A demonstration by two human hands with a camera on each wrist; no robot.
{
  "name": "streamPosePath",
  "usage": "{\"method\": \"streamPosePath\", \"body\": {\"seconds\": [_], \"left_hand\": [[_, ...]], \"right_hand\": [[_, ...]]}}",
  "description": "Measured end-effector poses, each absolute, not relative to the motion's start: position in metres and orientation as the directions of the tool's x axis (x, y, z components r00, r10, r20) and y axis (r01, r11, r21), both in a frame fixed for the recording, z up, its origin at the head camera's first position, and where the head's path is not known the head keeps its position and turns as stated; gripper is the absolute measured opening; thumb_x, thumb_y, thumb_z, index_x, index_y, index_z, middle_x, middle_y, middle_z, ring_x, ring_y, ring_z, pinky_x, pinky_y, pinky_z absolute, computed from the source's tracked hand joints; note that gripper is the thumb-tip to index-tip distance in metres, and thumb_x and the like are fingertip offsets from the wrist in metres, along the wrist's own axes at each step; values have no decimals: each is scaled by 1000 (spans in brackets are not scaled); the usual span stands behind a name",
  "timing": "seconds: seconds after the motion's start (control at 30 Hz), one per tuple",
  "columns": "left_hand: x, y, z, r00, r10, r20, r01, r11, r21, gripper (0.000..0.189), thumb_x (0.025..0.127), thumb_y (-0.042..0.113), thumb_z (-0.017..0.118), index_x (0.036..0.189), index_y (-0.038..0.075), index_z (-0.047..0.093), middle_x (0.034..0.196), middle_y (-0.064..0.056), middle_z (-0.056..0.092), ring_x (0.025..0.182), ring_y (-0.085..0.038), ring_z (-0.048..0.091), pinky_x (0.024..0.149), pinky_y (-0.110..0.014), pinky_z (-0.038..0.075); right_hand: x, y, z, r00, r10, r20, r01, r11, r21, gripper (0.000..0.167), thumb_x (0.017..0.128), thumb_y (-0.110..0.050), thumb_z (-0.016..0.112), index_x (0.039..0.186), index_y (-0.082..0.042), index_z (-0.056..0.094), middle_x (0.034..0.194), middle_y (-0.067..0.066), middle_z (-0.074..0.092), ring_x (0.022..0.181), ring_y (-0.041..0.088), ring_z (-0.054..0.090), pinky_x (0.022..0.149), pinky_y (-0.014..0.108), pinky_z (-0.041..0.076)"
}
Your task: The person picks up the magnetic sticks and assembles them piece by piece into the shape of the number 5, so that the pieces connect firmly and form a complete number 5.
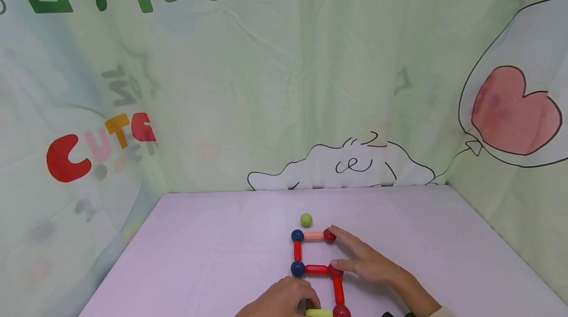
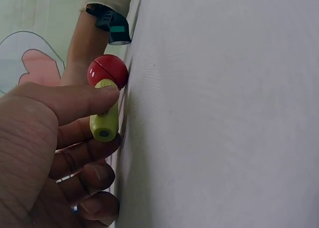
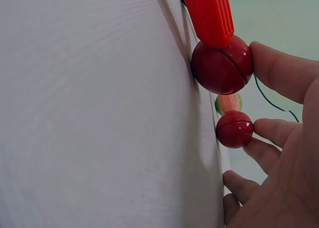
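Note:
Near the table's front edge, my left hand point(image 1: 284, 298) pinches a yellow-green magnetic rod point(image 2: 104, 119) between thumb and fingers. The rod's far end meets a red ball point(image 2: 107, 70), the nearest one of a joined figure of rods and balls. My right hand point(image 1: 370, 262) has its thumb against the middle red ball point(image 3: 222, 64) and its fingertips on the far red ball point(image 3: 234, 129), its fingers fairly straight. Red rods point(image 1: 338, 289) join the nearer balls, and a pink rod point(image 1: 313, 235) runs from the far red ball to a blue ball point(image 1: 297, 235). Another blue ball point(image 1: 298, 268) sits at the left corner.
A loose green ball point(image 1: 306, 219) lies just beyond the figure on the pale tabletop point(image 1: 199, 238). Behind the table hangs a light green printed curtain point(image 1: 266, 85), with more of it along both sides.

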State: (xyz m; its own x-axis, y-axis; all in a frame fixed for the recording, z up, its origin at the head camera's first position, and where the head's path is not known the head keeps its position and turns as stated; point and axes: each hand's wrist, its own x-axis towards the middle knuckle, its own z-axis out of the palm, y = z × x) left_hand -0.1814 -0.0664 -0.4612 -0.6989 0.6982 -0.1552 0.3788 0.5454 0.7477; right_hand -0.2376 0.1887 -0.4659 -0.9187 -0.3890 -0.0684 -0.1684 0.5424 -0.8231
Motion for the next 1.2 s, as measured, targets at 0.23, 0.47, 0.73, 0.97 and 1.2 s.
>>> {"method": "streamPosePath", "body": {"seconds": [0.23, 0.47, 0.73, 0.97, 1.2], "left_hand": [[-184, -66, -459, -679, 719, -149, 392, 527, 755, 25, 88, 25, 81, 111, 16, 77, 82, 15, 66, 70, -1, 55, 72, -15, 51], [-188, -69, -454, -642, 756, -124, 411, 476, 777, 24, 90, 21, 79, 113, 14, 75, 85, 15, 66, 75, 1, 55, 73, -15, 51], [-201, -71, -440, -695, 719, -34, 460, 479, 748, 11, 93, 22, 74, 104, 20, 75, 81, 17, 59, 72, 0, 52, 64, -18, 50], [-236, -70, -433, -721, 670, 178, 616, 501, 608, 8, 92, 19, 74, 100, 15, 74, 78, 17, 57, 74, -4, 53, 65, -17, 48], [-265, -65, -434, -784, 571, 241, 606, 622, 496, 16, 92, 22, 74, 106, 14, 74, 94, 7, 64, 94, -14, 56, 80, -24, 50]], "right_hand": [[-237, 191, -464, -921, -382, -71, -165, 549, -819, 86, 89, -37, 76, 159, -15, 33, 165, 12, 29, 152, 42, 19, 113, 72, 20], [-234, 193, -460, -925, -375, -66, -164, 549, -820, 85, 88, -35, 76, 159, -16, 33, 164, 12, 30, 152, 43, 21, 113, 72, 22], [-233, 197, -462, -917, -395, -54, -184, 539, -822, 83, 90, -35, 74, 159, -15, 32, 164, 13, 30, 151, 44, 20, 112, 73, 20], [-232, 197, -461, -916, -397, -47, -191, 539, -820, 83, 91, -35, 74, 159, -14, 32, 164, 14, 30, 151, 45, 21, 112, 74, 18], [-230, 193, -462, -908, -417, -33, -210, 523, -826, 80, 92, -32, 73, 158, -12, 34, 164, 15, 31, 151, 45, 22, 113, 72, 19]]}}
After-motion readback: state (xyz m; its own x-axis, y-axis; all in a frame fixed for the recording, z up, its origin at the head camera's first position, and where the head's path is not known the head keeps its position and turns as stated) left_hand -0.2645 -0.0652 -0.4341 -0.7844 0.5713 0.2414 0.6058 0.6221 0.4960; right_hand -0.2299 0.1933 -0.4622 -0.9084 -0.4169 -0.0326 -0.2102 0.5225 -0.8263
